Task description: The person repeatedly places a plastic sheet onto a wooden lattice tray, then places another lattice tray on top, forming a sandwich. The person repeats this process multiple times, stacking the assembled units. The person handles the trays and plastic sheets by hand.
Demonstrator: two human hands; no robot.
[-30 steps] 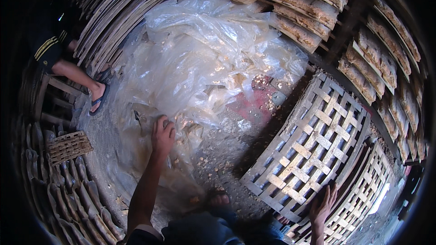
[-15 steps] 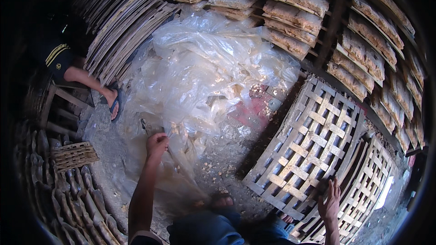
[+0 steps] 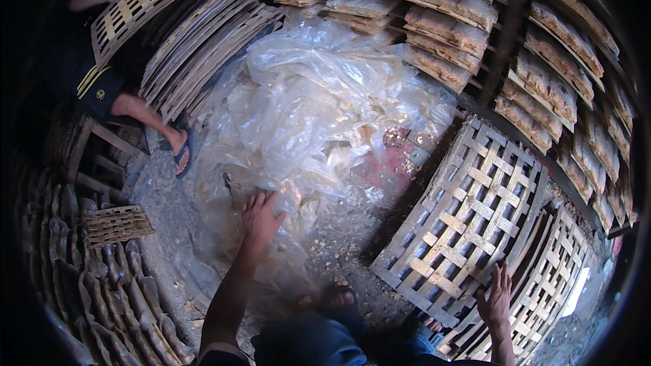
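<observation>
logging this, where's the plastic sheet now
In the head view, the plastic sheet lies crumpled on the floor near the centre, the left hand over its lower part, a woven panel to its right.

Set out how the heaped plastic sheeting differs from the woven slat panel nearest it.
The plastic sheeting is crumpled and shapeless; the woven slat panel has a straight-sided frame. The sheeting is translucent and shiny, the panel opaque slats with open gaps. The left hand is over the sheeting; the right hand is beside the panel. Both look pale.
</observation>
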